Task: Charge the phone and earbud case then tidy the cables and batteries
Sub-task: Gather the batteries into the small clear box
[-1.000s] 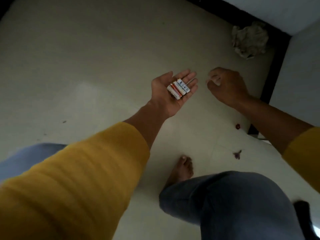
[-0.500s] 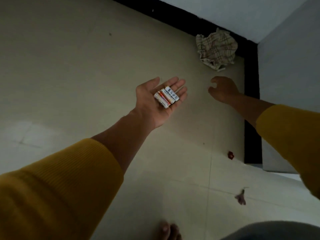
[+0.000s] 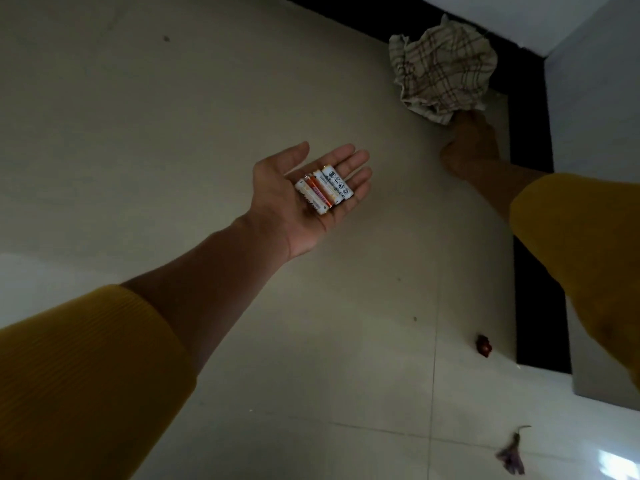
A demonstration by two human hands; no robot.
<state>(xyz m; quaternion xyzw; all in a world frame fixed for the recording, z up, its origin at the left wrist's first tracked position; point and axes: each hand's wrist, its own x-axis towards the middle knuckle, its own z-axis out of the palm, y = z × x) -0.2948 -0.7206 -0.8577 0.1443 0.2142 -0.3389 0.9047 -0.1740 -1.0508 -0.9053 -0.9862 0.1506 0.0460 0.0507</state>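
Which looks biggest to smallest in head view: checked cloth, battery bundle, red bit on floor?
1. checked cloth
2. battery bundle, nearer the camera on the left hand, so flattered
3. red bit

Pale tiled floor (image 3: 173,98) filling the frame, crumpled checked cloth (image 3: 441,65) lying in the upper right corner, small red object (image 3: 483,345) lying lower right, purple scrap (image 3: 510,455) lying near the bottom right edge.

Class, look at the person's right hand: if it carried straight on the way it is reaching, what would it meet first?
Most likely the crumpled checked cloth in the corner. The right hand already looks to be at its lower edge, though dim light hides whether the fingers touch it.
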